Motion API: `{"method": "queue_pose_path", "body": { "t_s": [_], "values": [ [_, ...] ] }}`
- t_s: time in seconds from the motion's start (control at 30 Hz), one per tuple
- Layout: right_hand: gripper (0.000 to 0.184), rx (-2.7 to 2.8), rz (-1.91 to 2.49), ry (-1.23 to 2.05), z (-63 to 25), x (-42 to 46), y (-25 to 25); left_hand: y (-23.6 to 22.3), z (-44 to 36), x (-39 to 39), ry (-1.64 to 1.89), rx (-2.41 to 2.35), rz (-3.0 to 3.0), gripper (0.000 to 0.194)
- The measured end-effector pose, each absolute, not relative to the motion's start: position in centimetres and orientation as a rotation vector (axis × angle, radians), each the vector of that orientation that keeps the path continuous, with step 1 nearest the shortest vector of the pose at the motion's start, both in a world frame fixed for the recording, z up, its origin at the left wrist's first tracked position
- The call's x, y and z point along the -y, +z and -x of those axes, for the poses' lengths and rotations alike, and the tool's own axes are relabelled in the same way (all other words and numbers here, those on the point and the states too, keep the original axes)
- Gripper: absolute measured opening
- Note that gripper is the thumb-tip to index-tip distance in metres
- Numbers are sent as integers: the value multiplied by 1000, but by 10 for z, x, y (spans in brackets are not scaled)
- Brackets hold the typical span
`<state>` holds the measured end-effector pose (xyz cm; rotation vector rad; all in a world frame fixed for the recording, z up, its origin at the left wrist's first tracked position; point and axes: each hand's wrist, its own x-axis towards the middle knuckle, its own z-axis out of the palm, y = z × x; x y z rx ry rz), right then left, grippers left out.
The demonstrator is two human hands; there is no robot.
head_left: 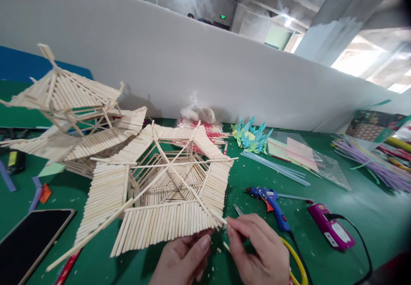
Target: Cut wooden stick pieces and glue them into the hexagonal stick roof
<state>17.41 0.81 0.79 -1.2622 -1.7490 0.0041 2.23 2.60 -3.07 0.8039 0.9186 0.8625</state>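
A pavilion model [170, 221] built of thin wooden sticks stands at the middle, its open top crossed by long sticks. At its near right corner, my left hand [183, 257] is closed on the lower roof edge, with some fingers hidden underneath. Thumb and fingertips of my right hand [257, 248] pinch the end of a thin wooden stick [205, 208] that runs along that corner. A blue hot glue gun [272, 203] lies to the right of the model. Yellow-handled scissors [300, 261] lie partly beneath my right hand.
Another stick pavilion [67, 92] with a pointed roof stands at left. A phone [35, 242] lies near the left edge. Behind are blue folded-paper pieces [252, 133], pale glue sticks [276, 167] and bagged sticks [205, 126]. A purple device [332, 227] with a cable sits at right, purple strips [372, 161] beyond.
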Motion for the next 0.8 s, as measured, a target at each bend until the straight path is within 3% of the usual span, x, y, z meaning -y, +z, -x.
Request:
{"method": "queue_pose_path", "body": {
  "t_s": [0.2,0.8],
  "values": [
    [22,1754,1274,-23,-175,-5,7,-18,-31,-29,914,-783,-680,18],
    [13,1766,1248,-123,-171,-10,12,2,-39,-32,886,-878,-462,20]
  ]
}}
